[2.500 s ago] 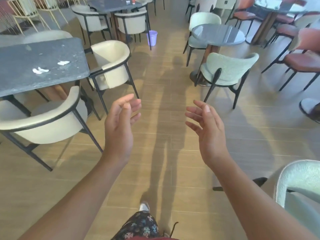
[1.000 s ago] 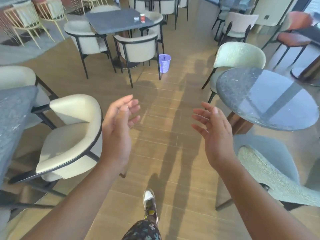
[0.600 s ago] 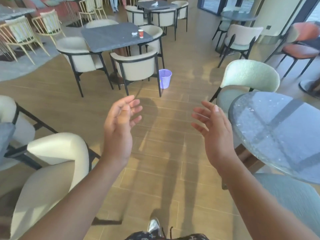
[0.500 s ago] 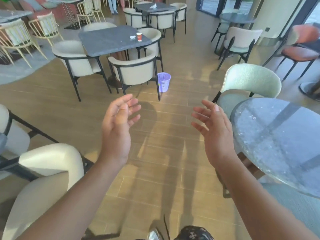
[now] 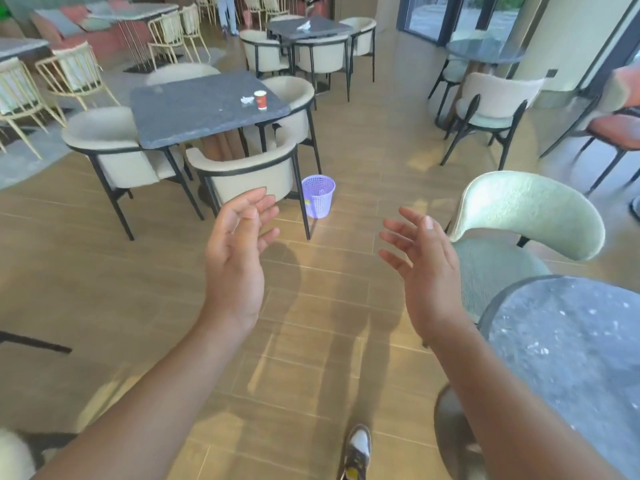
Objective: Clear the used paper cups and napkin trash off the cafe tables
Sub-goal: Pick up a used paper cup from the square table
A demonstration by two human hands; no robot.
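A red paper cup stands near the right edge of a grey square table ahead on the left, with a crumpled white napkin just left of it. A lilac mesh bin sits on the floor by that table's near right chair. More white napkin trash lies on a farther square table. My left hand and my right hand are raised in front of me, palms facing each other, fingers apart, holding nothing. Both are well short of the cup.
Cream armchairs ring the square table. A pale green chair and a round grey table stand close on my right. Wooden floor runs between them toward the bin. A person stands far back.
I have walked forward; the table with the cup and the bin are nearer and larger. The round table has slid to my lower right. My hands keep the same raised pose.
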